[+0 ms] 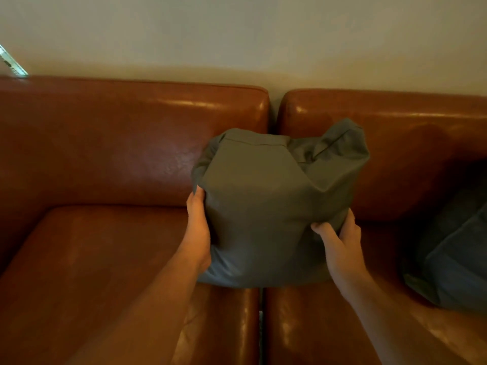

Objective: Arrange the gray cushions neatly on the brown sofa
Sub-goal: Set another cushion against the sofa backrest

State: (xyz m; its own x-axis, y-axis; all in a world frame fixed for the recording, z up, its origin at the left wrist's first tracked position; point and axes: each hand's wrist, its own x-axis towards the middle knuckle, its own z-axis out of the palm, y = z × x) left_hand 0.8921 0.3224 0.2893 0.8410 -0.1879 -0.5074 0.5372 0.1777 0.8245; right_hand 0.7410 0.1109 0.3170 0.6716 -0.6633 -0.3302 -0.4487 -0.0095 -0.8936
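Note:
A gray cushion (266, 206) stands upright over the gap between the two seat sections of the brown sofa (105, 159), bulged and crumpled, its top right corner folded up against the backrest. My left hand (198, 230) presses flat on its left side. My right hand (338, 242) pinches the fabric at its lower right edge. A second gray cushion (453, 248) lies slumped on the right seat at the frame's right edge, partly cut off and in shadow.
The sofa's backrest runs along a plain pale wall (237, 32). A dark gap (261, 325) splits the two seat sections. A pale strip-like object (11, 63) pokes up behind the backrest at far left.

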